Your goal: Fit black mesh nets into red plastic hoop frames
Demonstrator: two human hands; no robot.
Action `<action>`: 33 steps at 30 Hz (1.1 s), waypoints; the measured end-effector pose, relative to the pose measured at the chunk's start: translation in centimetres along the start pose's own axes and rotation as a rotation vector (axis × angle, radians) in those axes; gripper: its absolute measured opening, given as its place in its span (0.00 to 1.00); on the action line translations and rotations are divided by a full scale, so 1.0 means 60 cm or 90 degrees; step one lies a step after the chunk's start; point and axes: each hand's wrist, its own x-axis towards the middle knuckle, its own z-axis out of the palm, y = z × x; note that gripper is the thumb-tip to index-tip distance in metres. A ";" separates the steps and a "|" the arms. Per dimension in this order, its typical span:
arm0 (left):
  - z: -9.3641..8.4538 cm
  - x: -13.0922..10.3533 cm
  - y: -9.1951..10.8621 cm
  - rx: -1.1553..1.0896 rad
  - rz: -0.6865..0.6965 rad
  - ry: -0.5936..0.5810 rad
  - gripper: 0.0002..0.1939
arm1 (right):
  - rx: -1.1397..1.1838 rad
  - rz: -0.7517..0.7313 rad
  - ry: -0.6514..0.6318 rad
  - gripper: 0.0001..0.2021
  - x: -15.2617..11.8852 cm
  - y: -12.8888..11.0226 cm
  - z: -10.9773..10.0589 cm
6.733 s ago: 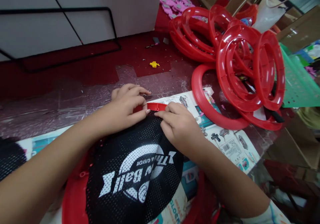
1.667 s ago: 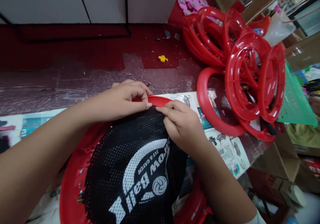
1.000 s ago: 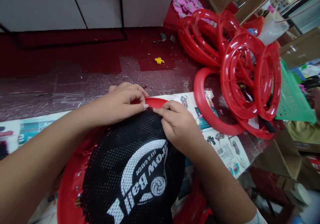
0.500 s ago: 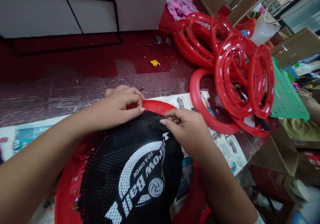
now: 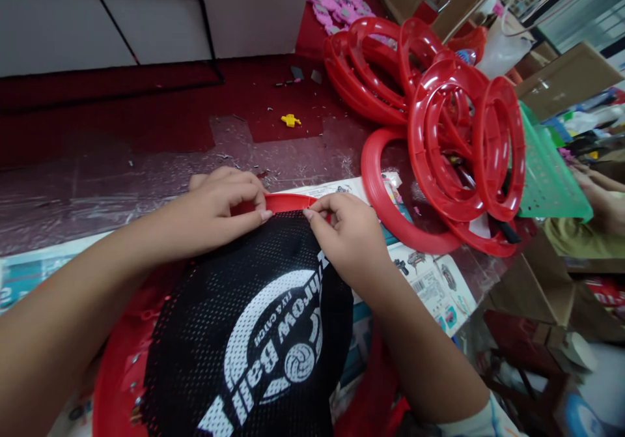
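Note:
A black mesh cloth (image 5: 200, 333) printed in white with "Throw Ball" lies across a red plastic ring (image 5: 114, 365). At the cloth's far edge, my left hand (image 5: 227, 202) presses thumb and fingers on the mesh and the ring's rim. My right hand (image 5: 344, 228) pinches the same edge a little to the right, its fingertips at the rim. Between the two hands a strip of the red rim shows. Small metal bits sit on the ring at the lower left. The ring's right side is partly hidden under the mesh and my right arm.
Several red rings (image 5: 449, 144) are heaped at the right, by a green perforated basket (image 5: 551, 170). A yellow plastic piece (image 5: 291, 120) lies on the table. Pink parts (image 5: 336, 0) sit at the back. Printed sheets (image 5: 430, 281) lie beneath the work. A person's arm (image 5: 598, 196) shows far right.
My right hand has moved up and left to the cloth's far edge, bringing it closer to the rim; less of the rim shows. The whole view has shifted slightly.

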 end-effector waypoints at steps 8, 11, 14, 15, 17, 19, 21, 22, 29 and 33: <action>0.002 -0.001 -0.003 -0.006 0.003 0.006 0.14 | -0.046 -0.006 -0.037 0.06 0.009 0.000 0.007; 0.004 0.000 -0.006 -0.005 0.005 0.012 0.13 | -0.056 -0.015 -0.051 0.07 0.009 0.000 0.006; 0.006 0.000 -0.008 0.003 0.000 0.019 0.13 | -0.058 -0.022 -0.059 0.07 0.010 0.001 0.005; 0.006 0.000 -0.008 0.005 -0.002 0.022 0.13 | -0.058 -0.023 -0.060 0.07 0.010 0.000 0.005; 0.006 0.001 -0.007 0.010 -0.005 0.023 0.12 | -0.061 -0.021 -0.060 0.07 0.011 -0.001 0.005; 0.007 0.000 -0.004 0.020 -0.008 0.022 0.12 | -0.069 -0.006 -0.062 0.07 0.012 -0.003 0.005; 0.010 0.000 0.000 0.050 -0.002 0.044 0.10 | -0.081 0.027 -0.060 0.07 0.012 -0.006 0.006; 0.012 -0.001 0.002 0.068 0.013 0.057 0.09 | -0.088 0.042 -0.060 0.07 0.012 -0.008 0.006; 0.020 -0.007 0.002 0.170 0.168 0.041 0.19 | -0.113 0.063 -0.071 0.09 0.012 -0.013 0.006; 0.020 -0.008 -0.002 0.184 0.177 0.027 0.20 | -0.124 0.059 -0.074 0.09 0.013 -0.013 0.009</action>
